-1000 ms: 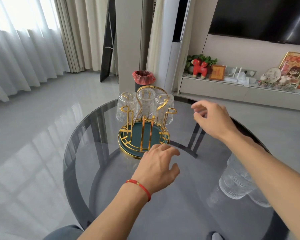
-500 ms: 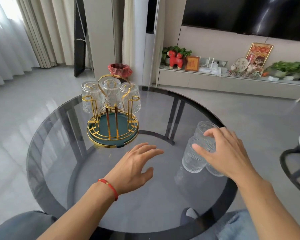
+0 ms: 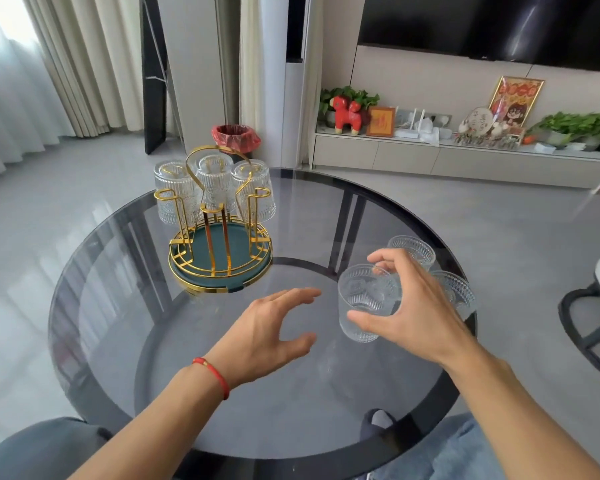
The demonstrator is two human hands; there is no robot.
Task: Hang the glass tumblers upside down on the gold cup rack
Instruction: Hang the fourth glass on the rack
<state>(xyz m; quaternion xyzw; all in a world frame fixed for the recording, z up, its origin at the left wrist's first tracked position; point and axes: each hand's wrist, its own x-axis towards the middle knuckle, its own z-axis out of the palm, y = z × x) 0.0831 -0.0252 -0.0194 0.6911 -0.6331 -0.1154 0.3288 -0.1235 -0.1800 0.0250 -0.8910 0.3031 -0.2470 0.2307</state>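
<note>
Right grip: the right hand [image 3: 413, 306] reaches in from the lower right, wrist raised, thumb on the near wall and fingers over the far rim of an upright glass tumbler [image 3: 368, 303], closed around it.
Held tumbler: whether it is touching the desk [image 3: 222, 393] or just above it cannot be told.
Left grip: the left hand [image 3: 267, 330] hovers palm down just left of the right grip, fingers spread and curved toward the tumbler, wide apart and holding nothing; a red cord bracelet [image 3: 213, 374] circles the wrist.
Loose tumblers: three upright, counting the held one; two more [image 3: 413, 249] sit just beyond the right grip, partly hidden by its fingers.
Hung tumblers: three [image 3: 208, 181], mouths down on the far pegs.
Rack: one gold cup rack [image 3: 220, 237] with a green base, beyond the left grip, up and to its left; near pegs bare.
</note>
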